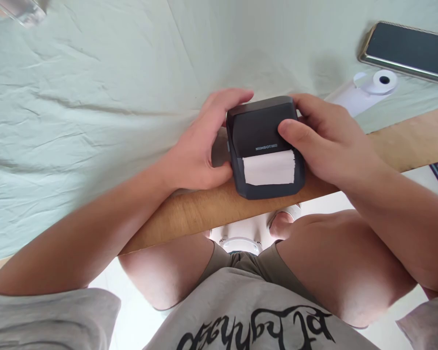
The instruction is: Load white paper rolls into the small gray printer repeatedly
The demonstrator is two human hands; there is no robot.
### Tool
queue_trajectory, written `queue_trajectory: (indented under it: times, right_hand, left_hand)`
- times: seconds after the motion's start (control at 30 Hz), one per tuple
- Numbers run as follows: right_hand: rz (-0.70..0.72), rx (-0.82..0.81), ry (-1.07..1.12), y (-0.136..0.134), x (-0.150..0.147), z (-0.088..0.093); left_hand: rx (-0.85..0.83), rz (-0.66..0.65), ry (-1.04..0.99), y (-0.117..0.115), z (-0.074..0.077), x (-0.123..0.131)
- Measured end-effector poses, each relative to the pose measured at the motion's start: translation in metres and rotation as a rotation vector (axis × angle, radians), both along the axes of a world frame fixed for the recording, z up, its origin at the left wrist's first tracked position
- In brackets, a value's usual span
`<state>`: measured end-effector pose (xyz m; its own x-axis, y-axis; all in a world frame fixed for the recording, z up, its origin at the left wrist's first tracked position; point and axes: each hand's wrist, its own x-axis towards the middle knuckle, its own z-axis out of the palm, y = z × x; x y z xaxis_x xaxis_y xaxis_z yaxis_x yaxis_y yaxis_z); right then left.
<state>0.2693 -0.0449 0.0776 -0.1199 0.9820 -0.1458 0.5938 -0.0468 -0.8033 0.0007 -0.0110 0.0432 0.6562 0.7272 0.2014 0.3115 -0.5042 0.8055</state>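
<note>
A black label printer (261,129) marked NIIMBOT is held between my two hands near the table's front edge. White paper (269,168) with a ragged edge sticks out of its slot, on the side toward me. My left hand (208,146) grips the printer's left side, thumb at the lower corner and fingers at the far corner. My right hand (328,136) wraps the right side, its thumb resting on the top cover. The fingertips of the right hand behind the printer are hidden.
A white paper roll (383,82) with a loose strip lies right of the printer. Beyond it is a dark-screened phone (412,48). A clear object (29,14) shows at the far left corner. Wrinkled pale green cloth (113,73) covers the table, whose wooden edge (190,209) is bare.
</note>
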Motion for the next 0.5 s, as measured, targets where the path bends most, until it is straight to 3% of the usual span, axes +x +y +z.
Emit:
queue_trajectory:
  times: [0.17, 0.37, 0.5]
  right_hand:
    - [-0.053, 0.04, -0.033, 0.002, -0.001, 0.001]
    - [-0.222, -0.074, -0.071, 0.007, -0.012, 0.007]
    - [-0.128, 0.001, -0.104, 0.01, 0.002, 0.005]
  left_hand:
    - [0.057, 0.105, -0.057, 0.001, 0.001, 0.004]
    - [0.045, 0.292, 0.026, 0.0, -0.001, 0.006]
    - [0.058, 0.348, 0.087, -0.003, 0.0, 0.005]
